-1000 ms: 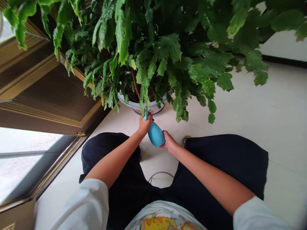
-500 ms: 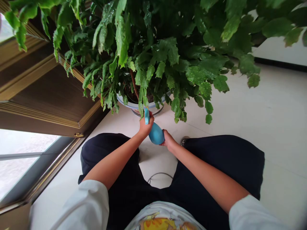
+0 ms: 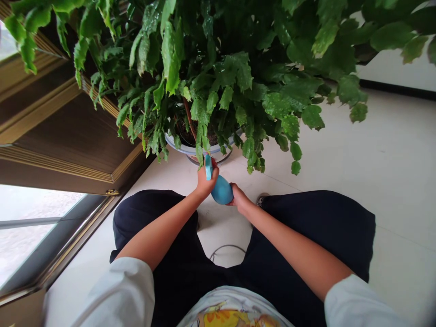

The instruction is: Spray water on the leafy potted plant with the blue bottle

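Observation:
A blue spray bottle (image 3: 220, 190) is held low over the floor, its nozzle end up toward the plant. My left hand (image 3: 205, 180) is wrapped round the bottle's neck and trigger. My right hand (image 3: 239, 200) cups the bottle's round base from the right. Just beyond the bottle stands a pale blue pot (image 3: 190, 148) with a large green plant (image 3: 231, 77) whose wet leaves hang over both hands.
A brown wooden door (image 3: 68, 131) and a glass panel with a metal frame (image 3: 41, 227) lie to the left. The white tiled floor (image 3: 374, 154) spreads to the right. My dark trousers (image 3: 316, 227) fill the lower middle.
The bottle and both hands have shifted slightly up and left toward the pot. The grip is unchanged.

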Action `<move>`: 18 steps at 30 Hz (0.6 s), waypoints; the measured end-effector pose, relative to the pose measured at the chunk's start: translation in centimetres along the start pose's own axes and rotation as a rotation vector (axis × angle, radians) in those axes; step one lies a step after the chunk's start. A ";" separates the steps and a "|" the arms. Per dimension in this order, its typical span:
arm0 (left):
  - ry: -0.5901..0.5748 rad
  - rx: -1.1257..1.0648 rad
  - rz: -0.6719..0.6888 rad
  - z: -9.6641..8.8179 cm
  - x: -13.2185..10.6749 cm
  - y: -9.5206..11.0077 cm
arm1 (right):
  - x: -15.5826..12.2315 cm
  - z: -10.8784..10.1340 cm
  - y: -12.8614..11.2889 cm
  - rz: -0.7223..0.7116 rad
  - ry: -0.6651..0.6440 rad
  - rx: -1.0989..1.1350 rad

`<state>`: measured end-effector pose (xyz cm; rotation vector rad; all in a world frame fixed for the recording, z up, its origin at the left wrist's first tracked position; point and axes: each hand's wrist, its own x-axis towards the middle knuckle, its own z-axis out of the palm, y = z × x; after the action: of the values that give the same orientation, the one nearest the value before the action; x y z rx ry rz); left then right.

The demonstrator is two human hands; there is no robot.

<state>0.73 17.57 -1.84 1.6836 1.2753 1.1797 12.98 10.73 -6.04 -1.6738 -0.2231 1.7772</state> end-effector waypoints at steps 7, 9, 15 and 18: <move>0.016 0.020 0.083 0.4 -0.2 -1.0 | -0.8 0.2 -0.7 -0.015 0.062 -0.033; -0.001 0.011 0.091 0.5 -0.1 -0.7 | -1.0 0.2 -0.8 -0.019 0.064 -0.032; -0.028 -0.061 0.075 0.5 -0.1 0.3 | -1.3 0.3 -0.7 -0.003 0.069 -0.043; -0.024 -0.044 0.057 0.5 -0.2 0.3 | -1.4 0.4 -0.6 0.009 0.067 -0.051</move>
<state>1.24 17.32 -1.81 1.7073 1.1850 1.2088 12.77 10.50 -4.46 -1.7701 -0.2333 1.7313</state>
